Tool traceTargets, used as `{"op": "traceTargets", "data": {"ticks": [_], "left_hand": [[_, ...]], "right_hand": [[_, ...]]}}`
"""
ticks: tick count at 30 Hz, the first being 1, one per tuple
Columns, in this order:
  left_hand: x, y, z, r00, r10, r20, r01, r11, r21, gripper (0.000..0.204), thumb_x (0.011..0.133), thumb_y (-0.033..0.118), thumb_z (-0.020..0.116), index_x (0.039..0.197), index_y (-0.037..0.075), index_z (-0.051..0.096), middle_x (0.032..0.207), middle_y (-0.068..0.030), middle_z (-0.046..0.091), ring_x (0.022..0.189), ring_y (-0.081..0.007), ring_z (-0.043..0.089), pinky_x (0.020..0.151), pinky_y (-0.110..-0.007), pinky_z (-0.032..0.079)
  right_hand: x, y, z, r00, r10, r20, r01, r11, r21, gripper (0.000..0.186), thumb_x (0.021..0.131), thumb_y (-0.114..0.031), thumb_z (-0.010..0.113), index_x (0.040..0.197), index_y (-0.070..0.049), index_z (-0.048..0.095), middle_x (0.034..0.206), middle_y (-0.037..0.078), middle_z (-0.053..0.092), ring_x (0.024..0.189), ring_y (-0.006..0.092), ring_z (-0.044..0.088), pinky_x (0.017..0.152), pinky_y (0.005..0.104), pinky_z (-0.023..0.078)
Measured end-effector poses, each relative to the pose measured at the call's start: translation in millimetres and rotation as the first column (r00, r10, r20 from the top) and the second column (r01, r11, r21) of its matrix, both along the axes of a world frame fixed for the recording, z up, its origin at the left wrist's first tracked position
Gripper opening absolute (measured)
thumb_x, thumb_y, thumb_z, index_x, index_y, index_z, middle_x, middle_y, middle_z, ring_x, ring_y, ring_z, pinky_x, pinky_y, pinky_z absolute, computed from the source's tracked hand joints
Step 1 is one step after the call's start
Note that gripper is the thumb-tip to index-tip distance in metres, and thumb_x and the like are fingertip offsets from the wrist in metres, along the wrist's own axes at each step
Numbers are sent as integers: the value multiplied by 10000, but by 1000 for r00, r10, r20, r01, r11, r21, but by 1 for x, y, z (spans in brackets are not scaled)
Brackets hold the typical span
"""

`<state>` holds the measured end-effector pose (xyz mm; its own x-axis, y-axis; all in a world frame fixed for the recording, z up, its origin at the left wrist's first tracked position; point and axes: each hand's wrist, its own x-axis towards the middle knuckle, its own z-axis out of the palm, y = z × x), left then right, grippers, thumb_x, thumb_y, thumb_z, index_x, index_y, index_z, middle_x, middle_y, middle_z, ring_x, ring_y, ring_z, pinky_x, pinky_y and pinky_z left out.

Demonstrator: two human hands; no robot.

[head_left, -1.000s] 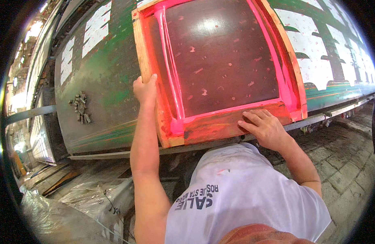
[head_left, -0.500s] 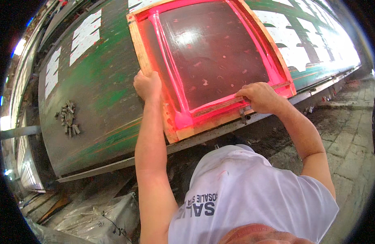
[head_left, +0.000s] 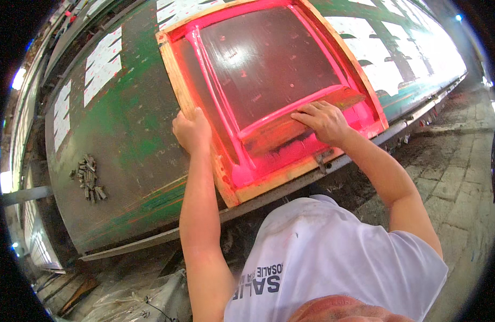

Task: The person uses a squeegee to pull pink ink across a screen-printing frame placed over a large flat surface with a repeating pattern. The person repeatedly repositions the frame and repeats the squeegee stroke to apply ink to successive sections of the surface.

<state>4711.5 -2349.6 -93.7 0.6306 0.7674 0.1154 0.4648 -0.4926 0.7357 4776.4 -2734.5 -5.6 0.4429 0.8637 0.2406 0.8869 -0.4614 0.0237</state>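
A wooden-framed printing screen (head_left: 269,64) lies on the long green table, with bright pink ink along the inner sides of its frame. My left hand (head_left: 192,131) is closed round the frame's left rail (head_left: 175,72). My right hand (head_left: 323,122) grips a wide squeegee (head_left: 279,129), its wooden face smeared with pink and orange. The squeegee is tilted and spans most of the mesh near the close end. A line of pink ink (head_left: 295,104) runs along its far edge, and more ink (head_left: 306,155) covers the near strip.
White printed sheets (head_left: 103,67) lie in rows left of the screen, and further sheets (head_left: 365,53) to its right. A pile of small dark pieces (head_left: 88,180) sits on the green table (head_left: 134,161). A metal rail edges it; paved floor (head_left: 446,188) is at right.
The squeegee in my right hand has moved away from the near rail, up the mesh, and tipped so its broad face shows. My left hand stays on the frame.
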Motion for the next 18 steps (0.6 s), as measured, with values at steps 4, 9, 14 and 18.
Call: {"op": "traceTargets", "data": {"ticks": [4, 9, 14, 18], "left_hand": [[1, -5, -2, 998, 30, 59, -32, 999, 35, 491, 1002, 367, 750, 1288, -32, 757, 1217, -275, 732, 1173, -483, 695, 1043, -575, 539], [6, -11, 1, 997, 39, 72, -43, 998, 53, 383, 1017, 325, 741, 1236, 12, 765, 1147, -268, 738, 1121, -481, 699, 988, -589, 539], [12, -17, 9, 998, 53, -14, -52, 995, 81, 333, 1030, 305, 723, 1212, 27, 753, 1108, -262, 732, 1104, -484, 694, 964, -601, 533], [18, -23, 9, 991, 102, -86, -92, 989, 115, 345, 1046, 308, 709, 1267, 44, 736, 1128, -249, 725, 1111, -482, 687, 960, -603, 533]], "right_hand": [[73, 37, -6, 998, -59, 31, 60, 998, -17, 468, 922, -118, 703, 1383, -182, 755, 1283, 100, 753, 1173, 342, 754, 1034, 492, 599], [192, 98, -7, 994, -89, 59, 93, 993, -67, 508, 882, -32, 698, 1356, -202, 764, 1273, 91, 759, 1151, 374, 754, 1007, 515, 612], [303, 156, 0, 990, -116, 78, 124, 987, -98, 386, 981, -133, 661, 1340, -224, 769, 1233, 127, 790, 1167, 372, 783, 1011, 533, 630], [369, 189, 1, 990, -98, 98, 105, 992, -69, 425, 983, -112, 647, 1368, -246, 765, 1277, 116, 802, 1201, 353, 782, 1013, 536, 634]]}}
